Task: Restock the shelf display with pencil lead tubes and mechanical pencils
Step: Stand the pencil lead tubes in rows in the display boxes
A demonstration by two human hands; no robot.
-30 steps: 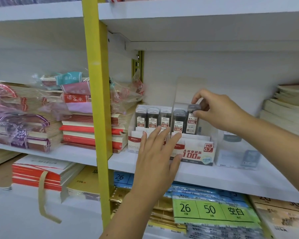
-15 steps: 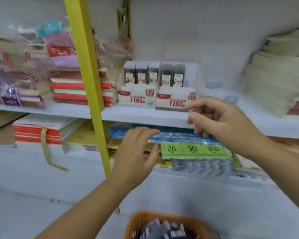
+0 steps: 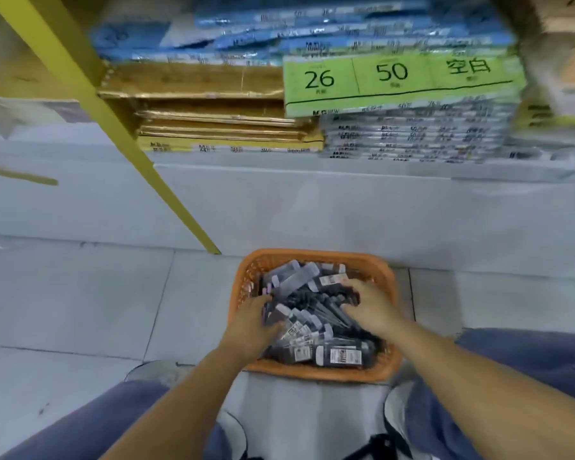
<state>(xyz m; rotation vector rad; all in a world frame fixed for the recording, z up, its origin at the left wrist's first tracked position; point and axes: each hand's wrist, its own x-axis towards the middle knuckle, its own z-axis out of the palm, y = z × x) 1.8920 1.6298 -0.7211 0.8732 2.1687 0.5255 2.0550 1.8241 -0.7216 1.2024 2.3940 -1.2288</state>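
As hands (image 3: 251, 322) (image 3: 370, 310) touch lead tubes (image 3: 337, 355), a green label (image 3: 402, 84) reads 26, 50, 空白.

The shelved bright green paper pack (image 3: 402, 84) reads "26", "50" and "空白"; labels on the dark pencil lead tubes (image 3: 337, 355) are unreadably blurred.

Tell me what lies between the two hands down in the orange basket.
In the head view, heaped pencil lead tubes fill the gap between the left hand and the right hand, inside the orange basket.
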